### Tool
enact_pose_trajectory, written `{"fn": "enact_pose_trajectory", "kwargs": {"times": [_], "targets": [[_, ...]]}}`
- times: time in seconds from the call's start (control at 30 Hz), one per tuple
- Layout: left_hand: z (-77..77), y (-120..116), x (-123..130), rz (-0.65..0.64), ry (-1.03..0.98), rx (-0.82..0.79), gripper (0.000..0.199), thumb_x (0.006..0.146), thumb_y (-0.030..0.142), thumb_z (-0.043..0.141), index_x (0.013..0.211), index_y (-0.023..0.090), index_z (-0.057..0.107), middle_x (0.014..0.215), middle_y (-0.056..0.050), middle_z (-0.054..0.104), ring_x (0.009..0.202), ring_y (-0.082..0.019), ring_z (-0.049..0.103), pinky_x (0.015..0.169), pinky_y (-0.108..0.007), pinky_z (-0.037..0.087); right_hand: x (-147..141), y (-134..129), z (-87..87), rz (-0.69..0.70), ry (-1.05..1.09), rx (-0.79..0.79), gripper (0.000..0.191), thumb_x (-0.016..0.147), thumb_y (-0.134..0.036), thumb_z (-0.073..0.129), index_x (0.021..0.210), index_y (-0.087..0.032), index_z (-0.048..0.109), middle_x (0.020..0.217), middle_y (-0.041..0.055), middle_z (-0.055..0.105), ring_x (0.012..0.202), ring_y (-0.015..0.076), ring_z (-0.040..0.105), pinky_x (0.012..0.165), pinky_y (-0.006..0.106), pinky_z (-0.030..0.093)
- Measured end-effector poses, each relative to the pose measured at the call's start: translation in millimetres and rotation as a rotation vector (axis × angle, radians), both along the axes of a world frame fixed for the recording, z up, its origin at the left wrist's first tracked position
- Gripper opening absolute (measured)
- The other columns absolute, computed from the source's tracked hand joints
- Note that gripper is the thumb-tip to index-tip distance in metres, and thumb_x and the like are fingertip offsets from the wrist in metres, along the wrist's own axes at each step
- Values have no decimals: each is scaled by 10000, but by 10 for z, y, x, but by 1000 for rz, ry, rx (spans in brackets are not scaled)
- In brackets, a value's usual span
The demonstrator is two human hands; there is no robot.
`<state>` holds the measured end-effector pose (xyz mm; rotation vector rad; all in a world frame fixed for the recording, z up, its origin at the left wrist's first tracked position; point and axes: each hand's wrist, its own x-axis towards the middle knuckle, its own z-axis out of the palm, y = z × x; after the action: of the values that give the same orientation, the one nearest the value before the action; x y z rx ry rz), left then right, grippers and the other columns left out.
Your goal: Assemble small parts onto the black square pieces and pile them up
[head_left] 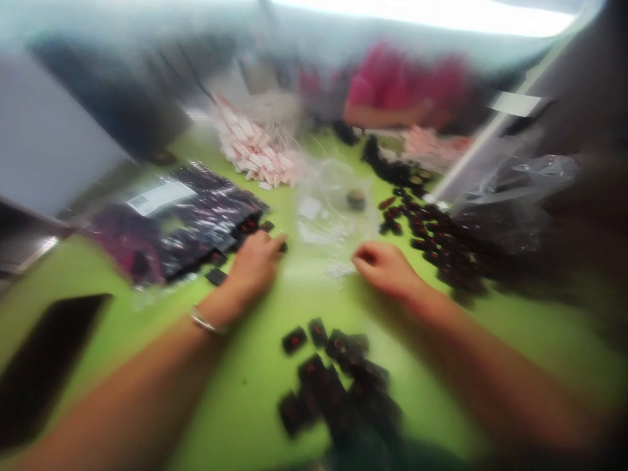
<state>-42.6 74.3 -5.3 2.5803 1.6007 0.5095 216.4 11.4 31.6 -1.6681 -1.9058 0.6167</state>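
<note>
My left hand point(255, 260), with a bracelet on its wrist, is closed at the mouth of a clear plastic bag point(196, 209) of black parts. A small black block point(283, 246) shows at its fingertips. Opposite it, my right hand point(387, 267) has its fingers curled together in a pinch; whatever they hold is hidden. Just beside those fingers lie tiny white pieces point(338, 269) on the green table point(235, 379). Behind them is a clear bag point(326, 229) with more white pieces. Several black blocks with red marks point(338, 373) are heaped close to me.
Pale pink and white parts with wires point(260, 154) are piled at the back. Dark parts point(436, 242) spread along the right, near a crumpled clear bag point(524, 190). A dark flat object point(53, 360) lies at left. Across the table is a person in pink point(392, 85).
</note>
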Motion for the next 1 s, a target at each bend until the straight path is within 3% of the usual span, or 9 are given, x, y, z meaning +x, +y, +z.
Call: {"fn": "enact_pose_trajectory", "kwargs": {"times": [0.1,0.17,0.33,0.47,0.67,0.87,1.0], "targets": [[11,-7,23,-8,-177,-24,330,817,182,488,1097,168,661,920,-100,560,915,-244,541,835,-385,462,-28,-49,-29,172,-113,-70,147,754,-138,526,744,-180,667,753,30,681,682,142,577,656,263,411],[35,-29,51,6,-398,-87,296,789,173,531,1060,177,651,957,-83,577,881,-208,559,814,-357,477,-82,-101,-51,231,-189,-113,155,756,-136,528,743,-183,675,770,42,687,694,153,581,649,266,402],[162,-177,176,53,-1110,-637,396,728,271,705,1078,162,555,886,-61,658,600,-113,577,524,-232,465,-189,-180,-84,118,-296,-166,179,791,-172,512,734,-187,682,764,56,695,660,157,573,607,267,364],[264,-312,285,98,-1410,-960,503,675,209,776,1133,138,581,763,-44,672,546,-79,565,484,-171,426,-249,-236,-111,117,-339,-147,165,803,-183,512,744,-192,666,775,50,685,656,155,554,582,266,325],[239,-342,318,120,-1583,-1169,431,732,131,726,1147,127,612,813,-78,694,626,-81,606,618,-180,502,-323,-287,-148,149,-455,-86,144,832,-194,488,785,-184,623,781,64,647,631,159,516,566,281,289],[238,-382,332,50,-1513,-1226,404,740,180,735,1130,130,641,824,-86,696,572,-64,572,505,-151,436,-326,-267,-157,152,-454,-97,110,816,-194,495,772,-183,595,753,52,623,601,149,480,559,276,281],[230,-426,350,67,-1476,-1215,400,696,191,776,1081,149,678,804,-62,686,595,-73,579,524,-163,440,-293,-248,-163,147,-290,3,87,802,-168,503,747,-183,569,723,29,596,613,135,472,581,259,318]]}}
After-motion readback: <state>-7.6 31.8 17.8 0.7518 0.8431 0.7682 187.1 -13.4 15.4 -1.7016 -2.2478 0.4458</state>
